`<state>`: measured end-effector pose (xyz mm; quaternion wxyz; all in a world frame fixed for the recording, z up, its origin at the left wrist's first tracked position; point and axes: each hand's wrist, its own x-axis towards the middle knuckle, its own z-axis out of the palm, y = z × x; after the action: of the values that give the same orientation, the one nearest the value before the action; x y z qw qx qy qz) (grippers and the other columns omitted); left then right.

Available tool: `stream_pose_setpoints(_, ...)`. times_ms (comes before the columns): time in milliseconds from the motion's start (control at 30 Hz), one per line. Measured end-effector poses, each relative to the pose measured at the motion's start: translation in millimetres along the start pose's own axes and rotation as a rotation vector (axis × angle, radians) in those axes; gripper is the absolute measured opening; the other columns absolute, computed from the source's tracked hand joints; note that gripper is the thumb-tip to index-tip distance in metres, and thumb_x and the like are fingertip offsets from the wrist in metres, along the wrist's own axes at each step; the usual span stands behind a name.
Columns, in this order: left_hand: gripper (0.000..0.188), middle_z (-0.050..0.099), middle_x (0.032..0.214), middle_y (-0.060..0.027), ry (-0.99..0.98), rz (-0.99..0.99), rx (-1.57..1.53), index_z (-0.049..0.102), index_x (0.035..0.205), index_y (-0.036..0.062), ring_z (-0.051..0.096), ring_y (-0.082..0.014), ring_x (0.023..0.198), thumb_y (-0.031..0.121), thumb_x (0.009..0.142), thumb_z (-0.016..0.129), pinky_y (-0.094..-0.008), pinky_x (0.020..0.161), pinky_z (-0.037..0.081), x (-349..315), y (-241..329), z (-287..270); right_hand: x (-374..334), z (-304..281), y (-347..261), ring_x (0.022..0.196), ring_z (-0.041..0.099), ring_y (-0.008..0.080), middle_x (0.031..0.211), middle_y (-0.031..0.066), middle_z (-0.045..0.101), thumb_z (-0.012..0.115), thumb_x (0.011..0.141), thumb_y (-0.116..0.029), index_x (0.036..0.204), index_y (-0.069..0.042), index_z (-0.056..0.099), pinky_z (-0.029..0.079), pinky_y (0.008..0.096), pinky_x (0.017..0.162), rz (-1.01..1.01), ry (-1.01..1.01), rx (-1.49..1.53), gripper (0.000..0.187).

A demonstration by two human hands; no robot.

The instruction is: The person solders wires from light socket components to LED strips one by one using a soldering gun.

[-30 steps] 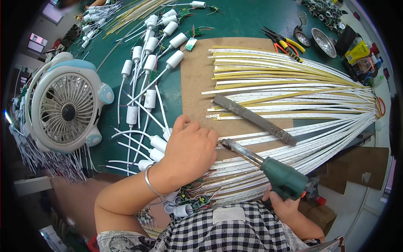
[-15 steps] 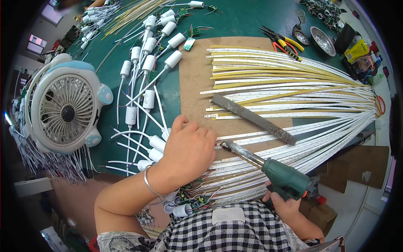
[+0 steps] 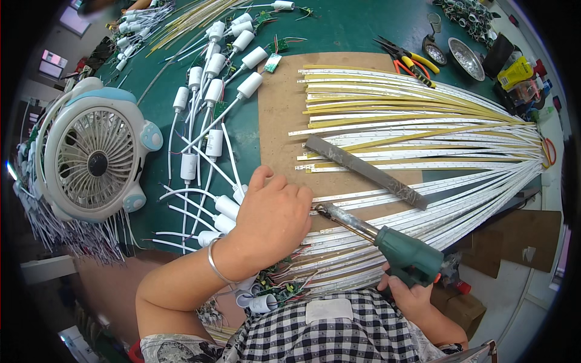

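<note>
My right hand [image 3: 413, 297] grips the handle of a green soldering gun [image 3: 408, 253]. Its dark tip points left and meets the end of one white LED strip [image 3: 357, 198] right beside my left fingers. My left hand [image 3: 273, 215] is closed at that strip end, its fingertips turned down and away from view; what they pinch is hidden. Under the left wrist lie green circuit boards with thin wires [image 3: 284, 281] and white lamp caps [image 3: 262, 302]. More LED strips [image 3: 345, 257] run rightward below the soldering gun.
A grey metal bar [image 3: 363, 171] lies slantwise over white and yellow strips on a brown board [image 3: 280, 130]. A fan [image 3: 97, 160] stands left, beside several white lamp caps with cables [image 3: 213, 143]. Pliers [image 3: 417, 60] and a metal bowl [image 3: 466, 58] are at the far right.
The soldering gun has shifted slightly to the left, its tip staying by the strip end. My left hand keeps almost the same place.
</note>
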<state>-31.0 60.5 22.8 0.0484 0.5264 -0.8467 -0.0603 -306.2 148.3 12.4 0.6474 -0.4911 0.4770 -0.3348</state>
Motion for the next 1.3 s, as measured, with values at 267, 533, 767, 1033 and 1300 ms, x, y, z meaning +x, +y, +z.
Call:
stream_pose_setpoints(267, 0.007, 0.059, 0.065, -0.0099, -0.002, 0.000, -0.003, 0.056, 0.070, 0.0071, 0.057, -0.0244, 0.073, 0.012, 0.074, 0.059, -0.0407, 0.089, 0.036, 0.5, 0.6, 1.2, 1.7, -2.5, -1.5, 0.071, 0.059, 0.0188, 0.095, 0.0122, 0.057, 0.057, 0.088, -0.010, 0.124, 0.003, 0.043, 0.051, 0.0316, 0.064, 0.025, -0.052, -0.063, 0.041)
stream_pose_setpoints(533, 0.007, 0.059, 0.065, -0.0106, -0.003, -0.001, 0.007, 0.055, 0.070, 0.0065, 0.057, -0.0251, 0.073, 0.011, 0.075, 0.058, -0.0408, 0.089, 0.036, 1.3, 1.0, 0.4, -3.3, -3.6, 3.4, 0.072, 0.060, 0.0208, 0.110, 0.0166, 0.056, 0.056, 0.087, -0.007, 0.125, 0.004, 0.041, 0.052, 0.0331, 0.065, -0.058, 0.046, 0.019, 0.042)
stream_pose_setpoints(767, 0.006, 0.059, 0.065, -0.0109, -0.004, -0.014, -0.018, 0.055, 0.070, 0.0061, 0.057, -0.0256, 0.073, 0.010, 0.075, 0.058, -0.0411, 0.089, 0.036, 1.6, 1.2, 0.0, -2.8, -2.4, 1.5, 0.069, 0.061, 0.0214, 0.112, 0.0176, 0.056, 0.054, 0.086, -0.005, 0.126, 0.004, 0.040, 0.053, 0.0332, 0.063, -0.038, 0.041, 0.010, 0.043)
stream_pose_setpoints(1033, 0.008, 0.060, 0.066, -0.0097, -0.032, -0.016, 0.002, 0.058, 0.072, 0.0060, 0.057, -0.0238, 0.073, 0.014, 0.074, 0.059, -0.0386, 0.090, 0.036, 1.7, 1.7, -1.3, -2.1, -2.3, 1.2, 0.070, 0.061, 0.0215, 0.112, 0.0183, 0.056, 0.055, 0.086, -0.006, 0.126, 0.003, 0.040, 0.053, 0.0329, 0.063, -0.039, 0.036, 0.008, 0.044)
stream_pose_setpoints(1300, 0.008, 0.060, 0.066, -0.0096, -0.024, -0.013, -0.005, 0.058, 0.072, 0.0061, 0.057, -0.0236, 0.073, 0.014, 0.073, 0.060, -0.0386, 0.090, 0.036, 1.7, 1.1, -1.5, -1.7, -0.5, -0.6, 0.071, 0.061, 0.0209, 0.112, 0.0181, 0.056, 0.056, 0.087, -0.006, 0.127, 0.003, 0.039, 0.052, 0.0315, 0.063, 0.011, 0.061, 0.036, 0.045)
